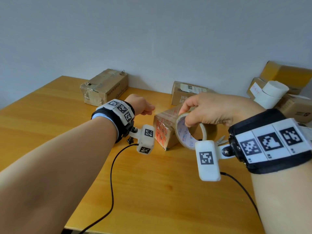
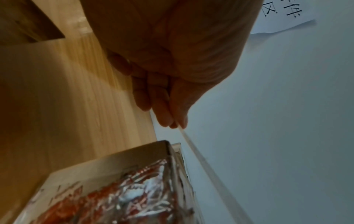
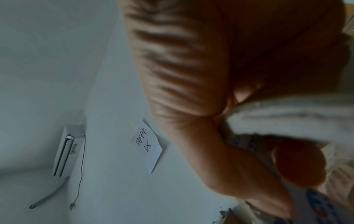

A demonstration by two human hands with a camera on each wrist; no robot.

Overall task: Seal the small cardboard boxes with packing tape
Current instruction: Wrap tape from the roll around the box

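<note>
Small taped box [image 1: 166, 130] w/ red print on table, tape roll [image 1: 191, 131] upright beside

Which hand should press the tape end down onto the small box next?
Left. The left hand already pinches the tape's free end above the box; the right hand is occupied with the roll.

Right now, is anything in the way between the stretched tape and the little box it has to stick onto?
Nothing visible. The tape strip runs from the left hand toward the roll in the right hand, just above the small box.
</note>
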